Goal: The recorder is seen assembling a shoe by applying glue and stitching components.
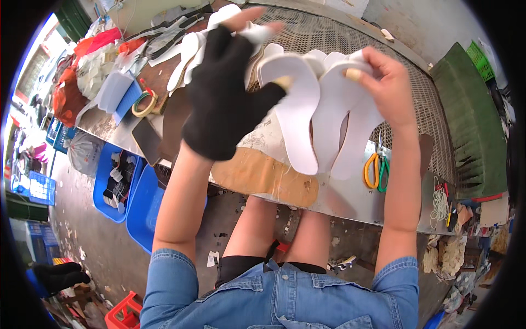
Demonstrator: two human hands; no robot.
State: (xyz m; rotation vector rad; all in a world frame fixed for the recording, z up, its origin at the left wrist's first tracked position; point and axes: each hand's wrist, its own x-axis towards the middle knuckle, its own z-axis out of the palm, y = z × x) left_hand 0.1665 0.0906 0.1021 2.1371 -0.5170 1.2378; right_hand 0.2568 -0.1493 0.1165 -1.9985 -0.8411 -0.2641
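Several white shoe insoles stand or lie close together at the middle of the bench. My right hand point(389, 82) pinches the toe end of one white insole point(331, 104) between thumb and fingers. Another insole point(296, 93) is just to its left, partly overlapping it. My left hand point(227, 90), in a black fingerless glove, is over the left side of the row with fingers stretched out and thumb apart. The thumb tip is near the left insole's edge; whether it touches cannot be told. More white insoles point(186, 55) lie beyond the left hand, partly hidden by it.
Yellow-and-green-handled scissors point(377, 171) lie right of the insoles. A tan worn board point(263, 174) is at the bench's front edge. A tape roll point(144, 104) and dark phone-like slab point(147, 141) lie left. Blue bins point(116, 183) stand below; metal mesh point(323, 33) covers the back.
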